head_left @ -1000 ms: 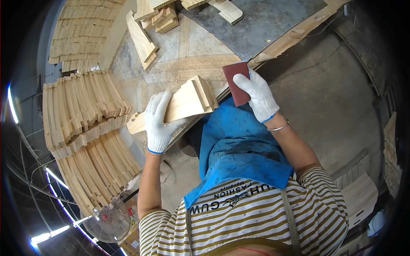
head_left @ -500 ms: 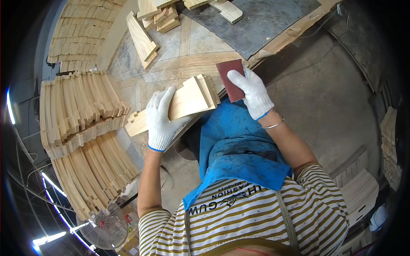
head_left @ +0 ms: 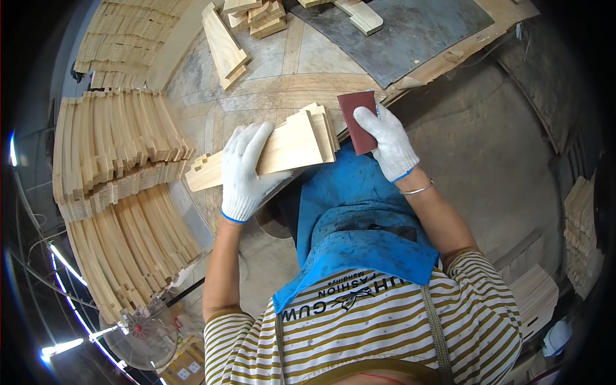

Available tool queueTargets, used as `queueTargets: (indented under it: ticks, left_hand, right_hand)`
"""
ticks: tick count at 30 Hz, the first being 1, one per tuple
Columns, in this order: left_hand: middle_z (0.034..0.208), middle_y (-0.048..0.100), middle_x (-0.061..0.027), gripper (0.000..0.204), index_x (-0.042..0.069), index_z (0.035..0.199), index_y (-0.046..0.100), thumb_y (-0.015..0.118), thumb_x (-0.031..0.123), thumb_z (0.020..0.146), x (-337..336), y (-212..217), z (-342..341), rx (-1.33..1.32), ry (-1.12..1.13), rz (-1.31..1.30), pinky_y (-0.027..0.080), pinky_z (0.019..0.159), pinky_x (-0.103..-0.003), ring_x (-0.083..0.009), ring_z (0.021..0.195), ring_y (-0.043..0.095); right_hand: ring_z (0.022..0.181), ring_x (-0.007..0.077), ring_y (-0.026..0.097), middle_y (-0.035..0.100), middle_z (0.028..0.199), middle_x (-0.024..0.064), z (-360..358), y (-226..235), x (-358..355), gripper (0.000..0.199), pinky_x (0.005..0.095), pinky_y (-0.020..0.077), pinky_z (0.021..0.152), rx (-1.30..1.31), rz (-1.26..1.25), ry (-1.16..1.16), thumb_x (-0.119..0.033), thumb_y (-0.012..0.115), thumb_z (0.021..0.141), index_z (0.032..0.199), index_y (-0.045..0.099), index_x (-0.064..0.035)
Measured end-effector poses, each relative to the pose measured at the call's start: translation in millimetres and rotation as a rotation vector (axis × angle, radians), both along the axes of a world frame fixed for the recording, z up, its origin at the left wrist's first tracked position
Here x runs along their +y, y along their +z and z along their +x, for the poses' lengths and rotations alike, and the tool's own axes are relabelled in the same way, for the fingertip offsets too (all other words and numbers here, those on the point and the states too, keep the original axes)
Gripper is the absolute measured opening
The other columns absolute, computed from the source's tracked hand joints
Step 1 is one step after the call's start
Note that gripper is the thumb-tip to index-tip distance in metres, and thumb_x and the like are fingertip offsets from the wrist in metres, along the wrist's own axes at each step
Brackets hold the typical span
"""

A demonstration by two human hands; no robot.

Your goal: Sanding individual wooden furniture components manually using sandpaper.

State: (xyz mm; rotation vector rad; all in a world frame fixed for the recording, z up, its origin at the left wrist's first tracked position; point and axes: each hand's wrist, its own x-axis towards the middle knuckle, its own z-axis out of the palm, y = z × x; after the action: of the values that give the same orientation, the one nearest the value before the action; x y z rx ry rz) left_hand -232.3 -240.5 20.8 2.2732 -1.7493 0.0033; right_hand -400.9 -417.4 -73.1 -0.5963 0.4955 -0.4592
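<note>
My left hand (head_left: 245,168), in a white knit glove, is closed around a small stack of pale wooden pieces (head_left: 292,145) at the near edge of the table. The thumb lies along the top piece and the stepped ends point right. Beneath the palm, the stack's narrower notched end sticks out to the left. My right hand (head_left: 387,138), gloved as well, grips a folded sheet of dark red sandpaper (head_left: 357,122), thumb on its face and fingers behind it. The sandpaper is held just right of the stack, apart from it.
Tall rows of wooden pieces (head_left: 122,141) stand along the left. More loose pieces (head_left: 224,48) lie on the worn tabletop (head_left: 256,96) beside a dark flat sheet (head_left: 410,38). A fan (head_left: 138,330) stands at lower left, and a stack of boards (head_left: 536,298) at lower right.
The head view has shifted a little, so the table and piles sit differently in the picture. The wooden stack looks slightly turned in my left hand; both grips stay the same.
</note>
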Motion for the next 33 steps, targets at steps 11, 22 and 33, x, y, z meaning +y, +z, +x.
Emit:
queueTargets:
  ticks: [11, 22, 33]
  left_hand:
    - [0.113, 0.060, -0.0173, 0.081, 0.001, 0.131, 0.050, 0.080, 0.033, 0.063, 8, 47, -16, -0.037, -0.067, -0.087, 0.043, 0.091, -0.042, -0.0352, 0.104, 0.057]
    - [0.109, 0.063, -0.0170, 0.052, -0.001, 0.118, 0.058, 0.061, 0.032, 0.079, 19, 78, -57, 0.657, 0.106, -0.076, 0.049, 0.082, -0.036, -0.0288, 0.090, 0.063]
    - [0.093, 0.061, -0.0161, 0.075, -0.001, 0.132, 0.040, 0.052, 0.057, 0.087, 37, 42, -33, 1.868, 0.327, -0.212, 0.054, 0.067, -0.040, -0.0239, 0.070, 0.063]
  right_hand:
    - [0.088, 0.0085, 0.058, 0.062, 0.100, 0.0022, 3, 63, 1, 0.041, 0.0230, 0.0480, 0.080, -0.328, -0.087, 0.058, -0.028, 0.068, 0.088, 0.116, 0.055, -0.0020]
    - [0.086, 0.0092, 0.060, 0.065, 0.099, 0.0034, 55, 75, 9, 0.038, 0.0237, 0.0493, 0.077, -0.118, -0.355, -0.151, -0.017, 0.068, 0.085, 0.117, 0.058, 0.0006]
    - [0.082, 0.0096, 0.062, 0.067, 0.091, 0.0056, 59, 98, 11, 0.038, 0.0236, 0.0503, 0.075, -0.235, -0.412, -0.060, -0.024, 0.070, 0.084, 0.113, 0.062, -0.0013]
